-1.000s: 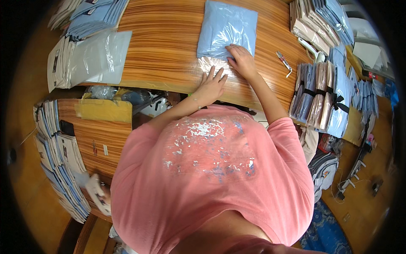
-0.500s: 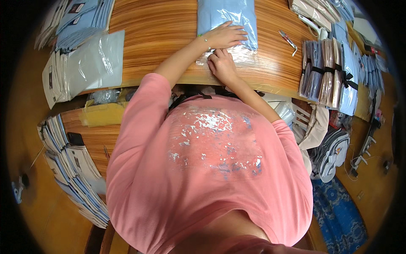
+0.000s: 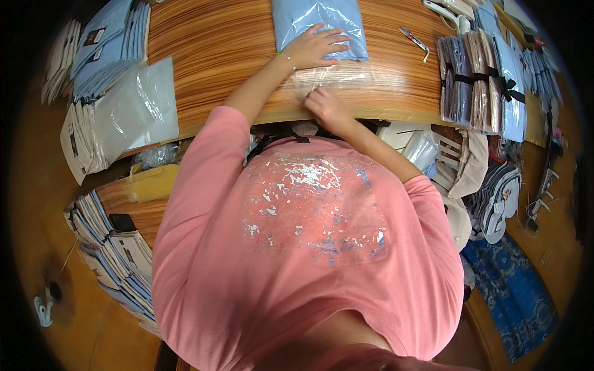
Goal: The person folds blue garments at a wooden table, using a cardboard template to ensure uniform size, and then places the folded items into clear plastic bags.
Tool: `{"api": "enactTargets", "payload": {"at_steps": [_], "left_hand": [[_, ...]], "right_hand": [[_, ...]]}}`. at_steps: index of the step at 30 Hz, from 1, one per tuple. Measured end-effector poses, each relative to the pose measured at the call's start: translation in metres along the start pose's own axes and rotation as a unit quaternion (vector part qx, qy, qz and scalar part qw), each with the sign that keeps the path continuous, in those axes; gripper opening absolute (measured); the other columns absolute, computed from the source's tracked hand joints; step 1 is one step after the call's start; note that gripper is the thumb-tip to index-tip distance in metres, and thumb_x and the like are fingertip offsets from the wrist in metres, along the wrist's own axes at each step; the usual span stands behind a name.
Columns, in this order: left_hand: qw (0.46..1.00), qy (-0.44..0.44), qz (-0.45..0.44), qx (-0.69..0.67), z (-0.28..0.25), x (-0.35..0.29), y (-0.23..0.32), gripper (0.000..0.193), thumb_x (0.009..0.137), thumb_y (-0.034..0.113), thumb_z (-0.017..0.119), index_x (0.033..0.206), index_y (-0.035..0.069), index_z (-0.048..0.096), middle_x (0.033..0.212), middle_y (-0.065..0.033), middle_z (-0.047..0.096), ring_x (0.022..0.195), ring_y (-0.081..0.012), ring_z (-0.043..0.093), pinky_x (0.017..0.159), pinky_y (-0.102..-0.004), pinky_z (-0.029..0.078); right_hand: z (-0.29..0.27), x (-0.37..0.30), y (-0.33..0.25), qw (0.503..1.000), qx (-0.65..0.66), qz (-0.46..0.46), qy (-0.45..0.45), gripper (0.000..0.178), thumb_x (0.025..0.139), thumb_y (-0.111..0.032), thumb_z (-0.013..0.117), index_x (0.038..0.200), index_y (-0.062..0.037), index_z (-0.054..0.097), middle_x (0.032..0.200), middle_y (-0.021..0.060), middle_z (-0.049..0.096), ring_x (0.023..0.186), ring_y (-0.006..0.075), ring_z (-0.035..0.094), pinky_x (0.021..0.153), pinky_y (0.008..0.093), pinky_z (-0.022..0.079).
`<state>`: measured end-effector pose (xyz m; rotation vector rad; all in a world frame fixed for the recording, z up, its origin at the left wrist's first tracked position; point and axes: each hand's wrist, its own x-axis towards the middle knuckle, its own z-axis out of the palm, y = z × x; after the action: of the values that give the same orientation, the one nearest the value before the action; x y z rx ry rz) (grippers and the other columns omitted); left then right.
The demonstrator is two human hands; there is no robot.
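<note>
A folded light-blue garment (image 3: 294, 18) lies at the top middle of the wood-grain table, inside a clear plastic bag. My left hand (image 3: 314, 48) rests palm down on its near part, fingers spread. Toward me, the empty clear end of the plastic bag (image 3: 343, 75) stretches flat over the wood. My right hand (image 3: 327, 110) is closed at the near edge of that end, close to the table's front edge. Its curled fingers seem to pinch the plastic, though the fingertips are mostly hidden.
Small snips (image 3: 416, 43) lie to the right, beside bagged garments tied with black ribbon (image 3: 479, 80). Left on the table are stacked blue garments (image 3: 102, 49) and clear bags (image 3: 142, 99). A dark phone (image 3: 121, 222) sits by lower-left stacks. Grey-white clothing (image 3: 495, 198) is piled lower right.
My right hand has drawn back toward me, away from my left hand, and more of the clear bag end lies stretched out. The whole view has shifted slightly.
</note>
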<state>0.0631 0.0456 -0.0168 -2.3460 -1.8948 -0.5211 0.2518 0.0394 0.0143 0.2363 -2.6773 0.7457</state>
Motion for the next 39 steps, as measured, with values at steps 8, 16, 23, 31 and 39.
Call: {"api": "enactTargets", "payload": {"at_steps": [8, 16, 23, 31, 39], "left_hand": [[1.000, -0.014, -0.002, 0.024, -0.004, -0.001, 0.002, 0.046, 0.084, 0.043, 0.051, 0.126, 0.024, 0.047, 0.137, 0.0046, 0.037, 0.129, -0.0149, 0.030, 0.106, -0.0454, 0.021], [1.000, -0.004, -0.003, 0.018, -0.002, 0.001, 0.004, 0.044, 0.084, 0.043, 0.051, 0.123, 0.023, 0.050, 0.137, 0.0052, 0.038, 0.128, -0.0142, 0.031, 0.106, -0.0454, 0.023], [0.999, -0.024, -0.013, 0.025, -0.004, 0.000, 0.005, 0.045, 0.084, 0.043, 0.050, 0.124, 0.023, 0.049, 0.138, 0.0045, 0.037, 0.129, -0.0147, 0.030, 0.107, -0.0447, 0.022], [0.999, -0.041, -0.019, 0.023, -0.007, 0.001, 0.006, 0.046, 0.084, 0.042, 0.051, 0.126, 0.023, 0.048, 0.139, 0.0042, 0.036, 0.130, -0.0149, 0.030, 0.107, -0.0447, 0.020], [0.999, -0.046, -0.007, 0.028, -0.006, 0.003, 0.007, 0.048, 0.082, 0.043, 0.053, 0.127, 0.025, 0.046, 0.139, 0.0050, 0.036, 0.129, -0.0138, 0.031, 0.106, -0.0434, 0.022]], "right_hand": [[-0.024, -0.034, -0.009, 0.989, -0.126, -0.024, -0.079, 0.017, 0.063, -0.012, 0.058, 0.079, -0.0095, 0.053, 0.076, 0.0048, 0.051, 0.079, 0.0219, 0.050, 0.071, 0.0363, 0.039], [-0.076, -0.033, 0.071, 0.965, -0.171, 0.129, -0.150, 0.024, 0.073, -0.011, 0.057, 0.097, -0.0089, 0.055, 0.094, 0.0054, 0.056, 0.094, 0.0230, 0.052, 0.079, 0.0343, 0.039], [-0.080, -0.023, 0.068, 0.965, -0.208, 0.077, -0.138, 0.019, 0.074, -0.013, 0.054, 0.092, -0.0072, 0.054, 0.092, 0.0063, 0.056, 0.094, 0.0228, 0.051, 0.079, 0.0345, 0.040], [-0.084, -0.032, 0.086, 0.976, -0.185, 0.024, -0.116, 0.013, 0.075, -0.012, 0.050, 0.086, -0.0085, 0.056, 0.087, 0.0052, 0.055, 0.090, 0.0210, 0.052, 0.079, 0.0326, 0.041], [-0.090, -0.038, 0.062, 0.968, -0.237, -0.012, -0.083, 0.010, 0.072, -0.015, 0.052, 0.081, -0.0106, 0.054, 0.080, 0.0026, 0.053, 0.080, 0.0178, 0.052, 0.074, 0.0311, 0.040]]}}
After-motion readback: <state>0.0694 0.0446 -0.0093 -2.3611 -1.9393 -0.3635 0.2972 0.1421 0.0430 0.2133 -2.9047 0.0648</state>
